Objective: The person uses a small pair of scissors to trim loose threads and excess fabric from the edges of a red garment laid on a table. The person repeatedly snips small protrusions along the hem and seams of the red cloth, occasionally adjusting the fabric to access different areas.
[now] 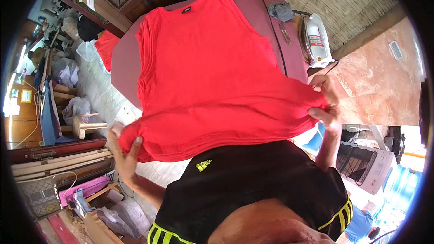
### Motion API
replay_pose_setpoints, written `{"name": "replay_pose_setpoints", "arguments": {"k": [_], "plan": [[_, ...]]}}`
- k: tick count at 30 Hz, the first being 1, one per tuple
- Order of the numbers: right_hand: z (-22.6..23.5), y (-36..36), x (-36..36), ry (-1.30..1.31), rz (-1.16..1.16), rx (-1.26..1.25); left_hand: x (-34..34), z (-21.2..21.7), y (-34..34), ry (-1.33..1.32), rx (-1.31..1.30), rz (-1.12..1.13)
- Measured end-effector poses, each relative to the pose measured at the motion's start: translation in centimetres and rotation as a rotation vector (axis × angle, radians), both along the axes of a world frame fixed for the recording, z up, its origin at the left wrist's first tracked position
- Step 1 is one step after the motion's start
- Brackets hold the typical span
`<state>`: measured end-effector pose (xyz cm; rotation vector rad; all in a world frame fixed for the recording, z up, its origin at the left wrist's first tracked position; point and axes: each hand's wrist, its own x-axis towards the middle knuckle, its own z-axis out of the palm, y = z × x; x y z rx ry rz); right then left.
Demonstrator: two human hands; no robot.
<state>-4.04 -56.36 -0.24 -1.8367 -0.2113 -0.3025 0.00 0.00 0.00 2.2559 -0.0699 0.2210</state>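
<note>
A red sleeveless shirt [203,72] lies spread over a maroon padded ironing board [124,74], its neckline with a dark label at the far end. The near edge of the shirt hangs off the board toward my body. My left hand [124,149] pinches the left corner of that edge, thumb on top. At the right corner, my right hand [326,104] grips the cloth between thumb and fingers. Between both hands the fabric is stretched in loose folds, with several layers showing along the hem.
A white and grey iron [316,40] rests at the board's right side, near a crumpled grey cloth [281,12]. To the left are plastic bags [68,72], a small wooden stool [88,125] and stacked boards. A white appliance with a dark grille [366,165] stands at right.
</note>
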Motion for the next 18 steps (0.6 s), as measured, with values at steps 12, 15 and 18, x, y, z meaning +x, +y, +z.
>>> {"name": "replay_pose_setpoints", "arguments": {"k": [12, 15, 18], "plan": [[-7.8, -1.7, 33.7, 0.453, 0.723, 1.178, 37.1, -13.7, 3.8, 0.145, -1.366, -0.223], [-12.5, -4.1, 29.0, 0.677, 0.511, 0.808, 28.3, -11.5, 0.5, 0.484, -1.591, -0.405], [-11.2, -3.2, 28.4, 0.793, 0.322, 0.249, 25.6, -7.9, -1.4, 0.378, -0.953, -0.014]]}}
